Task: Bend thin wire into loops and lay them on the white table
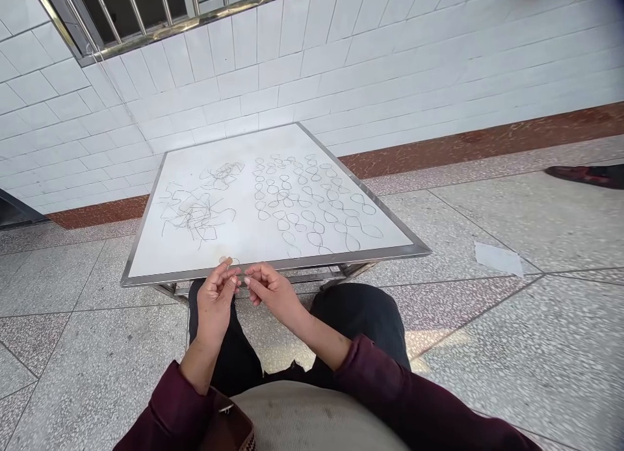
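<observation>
Near the front edge of the white table point(244, 246), my left hand point(216, 301) pinches a thin wire point(236, 260), part of which curves up in a small loop above the fingers. My right hand point(273, 291) is closed, thumb against the fingers, close beside the left fingertips. Whether the wire reaches into the right fingers is too fine to make out. Loose bent wires point(197, 216) lie tangled on the left part of the tabletop, with a smaller heap point(225, 173) behind them. Looped, twisted wires point(312, 204), many like figure eights, lie spread in rows on the right.
A grey metal rim point(390, 251) edges the table. Beyond it stands a white tiled wall point(292, 74) with a barred window point(146, 9). On the speckled floor lie a white piece of paper or cloth point(498, 258) and, farther right, a dark shoe point(585, 175).
</observation>
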